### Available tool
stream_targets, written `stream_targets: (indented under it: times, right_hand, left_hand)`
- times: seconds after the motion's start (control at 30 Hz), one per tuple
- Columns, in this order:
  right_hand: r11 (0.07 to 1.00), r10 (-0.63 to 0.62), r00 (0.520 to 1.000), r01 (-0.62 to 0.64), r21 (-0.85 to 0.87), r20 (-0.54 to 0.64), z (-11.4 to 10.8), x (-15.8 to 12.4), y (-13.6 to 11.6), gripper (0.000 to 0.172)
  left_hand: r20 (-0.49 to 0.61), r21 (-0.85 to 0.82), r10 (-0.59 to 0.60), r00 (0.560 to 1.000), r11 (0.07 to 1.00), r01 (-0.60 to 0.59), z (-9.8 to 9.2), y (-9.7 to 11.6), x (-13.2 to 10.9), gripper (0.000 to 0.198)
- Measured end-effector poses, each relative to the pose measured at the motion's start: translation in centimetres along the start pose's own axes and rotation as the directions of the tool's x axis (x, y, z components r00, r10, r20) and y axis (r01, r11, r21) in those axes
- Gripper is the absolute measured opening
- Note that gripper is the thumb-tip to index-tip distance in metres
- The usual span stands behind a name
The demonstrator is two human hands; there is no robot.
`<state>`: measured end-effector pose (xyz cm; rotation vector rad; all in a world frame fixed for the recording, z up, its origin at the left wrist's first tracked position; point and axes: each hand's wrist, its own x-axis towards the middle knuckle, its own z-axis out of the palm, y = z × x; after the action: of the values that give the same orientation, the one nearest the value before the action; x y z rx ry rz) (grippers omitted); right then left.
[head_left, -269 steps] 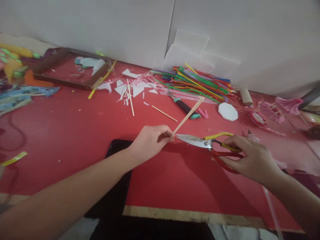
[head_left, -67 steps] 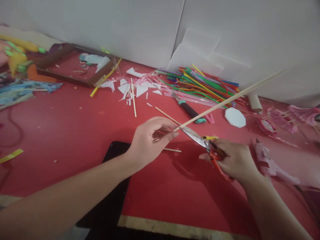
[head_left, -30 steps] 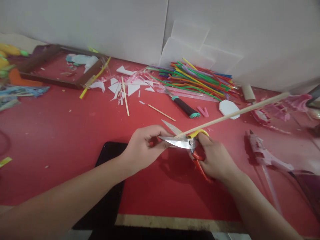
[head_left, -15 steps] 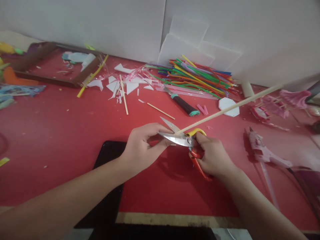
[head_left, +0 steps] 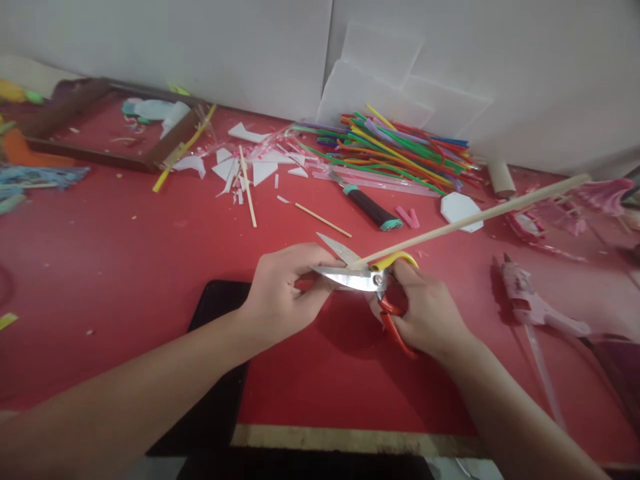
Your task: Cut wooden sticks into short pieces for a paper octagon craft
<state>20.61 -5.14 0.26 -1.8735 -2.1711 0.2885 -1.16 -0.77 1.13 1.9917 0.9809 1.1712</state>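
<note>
My right hand point(head_left: 425, 303) is closed round the red and yellow handles of a pair of scissors point(head_left: 350, 279). Their blades stand apart, with a long pale wooden stick point(head_left: 450, 228) lying between them near the pivot. My left hand point(head_left: 285, 290) pinches the stick's near end, fingertips close behind the blades; part of that end is hidden. From there the stick slants up to the far right, over a white octagonal piece point(head_left: 461, 211).
A utility knife point(head_left: 371, 207), white scraps point(head_left: 264, 172) and coloured pipe cleaners point(head_left: 400, 150) lie at the back. On the right rests a pink glue gun point(head_left: 540, 303). A dark flat slab point(head_left: 215, 380) lies under my left forearm; a brown frame point(head_left: 90, 153) is far left.
The far end of the stick has swung slightly toward the right. My hands and the scissors stay almost in place, the blades still apart around the stick.
</note>
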Motion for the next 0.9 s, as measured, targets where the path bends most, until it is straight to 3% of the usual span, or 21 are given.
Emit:
stream_targets:
  times: [0.43,0.7,0.9]
  right_hand:
    - [0.998,-0.048,0.999,0.048,0.03,-0.023,-0.06,0.11,-0.31,0.025]
    - [0.999,0.03,0.999,-0.03,-0.02,0.015,-0.1,0.03,-0.47,0.018]
    - [0.999,0.022,0.998,-0.024,0.036,0.058,-0.16,-0.03,-0.39,0.022]
  left_hand:
    - [0.015,-0.01,0.061,0.998,0.998,-0.06,-0.11,0.15,-0.07,0.013]
    - [0.067,-0.04,0.01,0.998,0.999,-0.008,0.05,-0.04,0.02,0.015]
    - [0.095,-0.084,-0.044,0.994,0.995,0.052,0.1,0.23,0.06,0.015]
